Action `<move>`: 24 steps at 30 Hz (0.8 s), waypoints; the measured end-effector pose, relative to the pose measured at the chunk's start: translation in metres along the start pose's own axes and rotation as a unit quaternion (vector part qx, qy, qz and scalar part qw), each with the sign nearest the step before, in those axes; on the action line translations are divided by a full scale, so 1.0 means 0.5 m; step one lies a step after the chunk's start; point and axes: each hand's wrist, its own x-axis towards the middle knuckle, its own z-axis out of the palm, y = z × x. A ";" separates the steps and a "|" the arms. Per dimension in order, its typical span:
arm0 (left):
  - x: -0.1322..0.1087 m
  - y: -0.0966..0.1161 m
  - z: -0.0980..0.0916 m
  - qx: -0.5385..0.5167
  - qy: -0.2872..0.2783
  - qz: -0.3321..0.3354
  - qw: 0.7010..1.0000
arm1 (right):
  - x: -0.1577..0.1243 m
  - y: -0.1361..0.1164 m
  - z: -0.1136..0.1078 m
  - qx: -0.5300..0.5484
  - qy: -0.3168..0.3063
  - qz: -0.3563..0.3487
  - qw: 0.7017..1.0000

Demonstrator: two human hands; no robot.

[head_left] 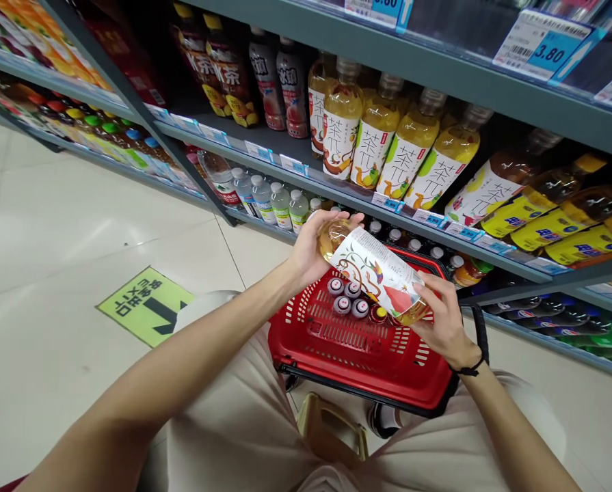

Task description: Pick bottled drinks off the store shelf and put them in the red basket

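Both of my hands hold a large bottle of tea drink (375, 270), tilted on its side above a red shopping basket (331, 355). Its white label carries coloured drawings, and pale golden liquid shows at both ends. My left hand (310, 249) is wrapped round the left end. My right hand (445, 318) grips the right end, fingers on the label's edge. Under the bottle, several small bottles with pale caps (347, 297) stand in the basket, and a yellow-capped bottle (378, 313) is beside them. The held bottle hides part of the basket's inside.
Ahead, a grey shelf (295, 164) bears tea bottles with white labels (341, 137) and dark bottles with yellow caps (228, 75). Smaller bottles (280, 205) line the bottom shelf. A green floor sticker (141, 304) lies left. The basket's black handle (480, 331) rises at its right.
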 end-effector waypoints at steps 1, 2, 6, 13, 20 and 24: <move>-0.001 0.000 0.000 -0.001 -0.006 0.000 1.000 | -0.004 0.002 -0.002 -0.015 -0.002 -0.015 1.000; -0.002 0.000 0.001 -0.002 -0.010 0.000 1.000 | -0.008 0.004 -0.003 -0.027 -0.004 -0.026 0.999; -0.006 0.003 0.003 -0.014 -0.009 -0.009 1.000 | -0.016 0.005 -0.004 -0.048 -0.010 -0.044 0.998; -0.007 0.006 -0.002 -0.021 -0.008 -0.012 1.000 | -0.001 -0.004 0.015 0.031 0.028 0.015 0.999; -0.011 0.002 -0.010 -0.002 -0.060 -0.006 0.998 | 0.004 -0.041 0.035 0.269 0.071 0.293 0.915; -0.011 0.000 -0.010 -0.011 -0.083 -0.014 0.996 | 0.008 -0.054 0.038 0.421 0.065 0.380 0.821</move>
